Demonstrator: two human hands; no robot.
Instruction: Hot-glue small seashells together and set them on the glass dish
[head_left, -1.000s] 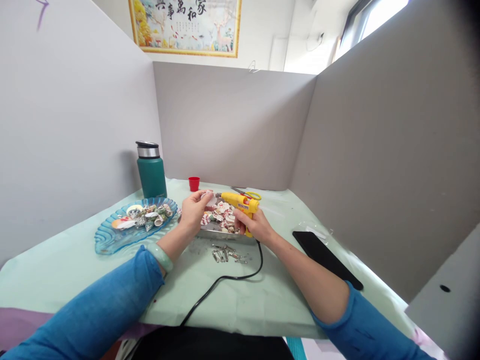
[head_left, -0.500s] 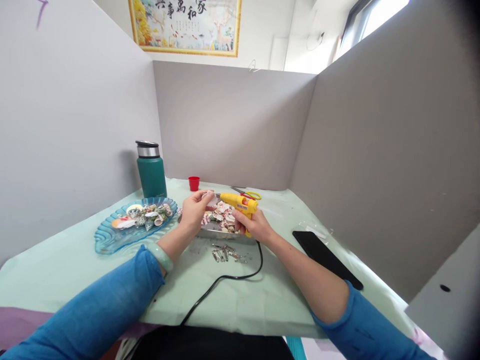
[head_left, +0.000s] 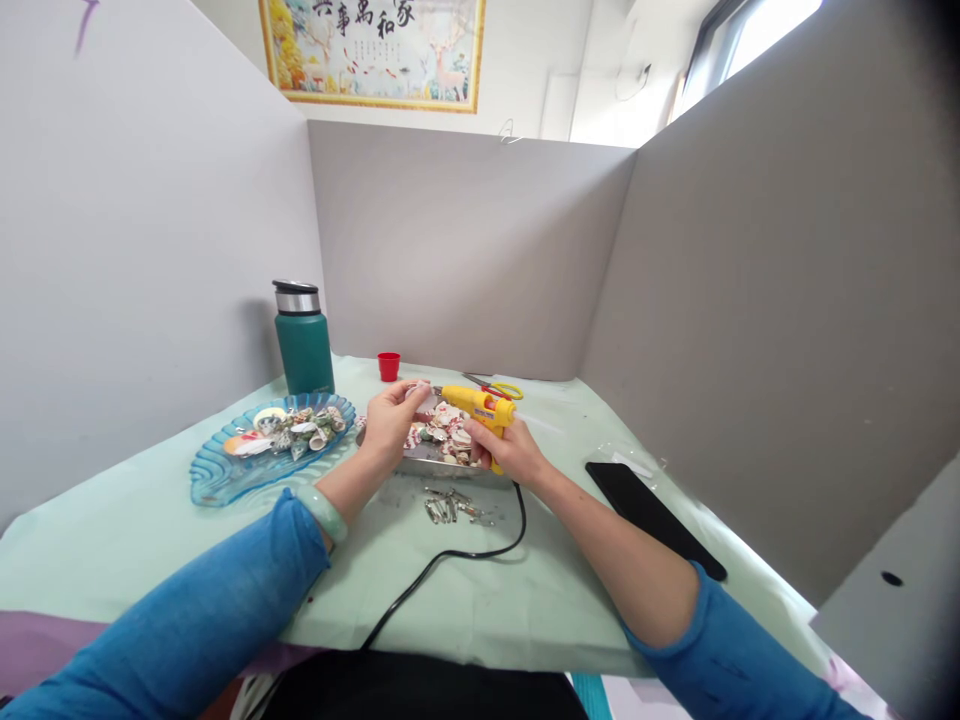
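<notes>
My right hand (head_left: 504,448) is wrapped round the handle of a yellow glue gun (head_left: 474,402), whose nozzle points left. My left hand (head_left: 388,425) pinches a small pale piece (head_left: 424,398) right at the nozzle tip; its exact shape is hard to make out. Beneath both hands is a metal tray (head_left: 442,468) that holds many red-and-white shells (head_left: 448,425). Several small silver metal clips (head_left: 452,506) lie on the cloth in front of the tray. A black cord (head_left: 442,556) runs from the gun towards the table's front edge.
On the left, a blue glass dish (head_left: 217,470) holds several shells, with a green bottle (head_left: 304,350) behind it. A red cup (head_left: 388,367) and yellow-handled scissors (head_left: 504,390) lie further back. A long black object (head_left: 652,518) is at the right. Grey panels (head_left: 472,240) enclose the table.
</notes>
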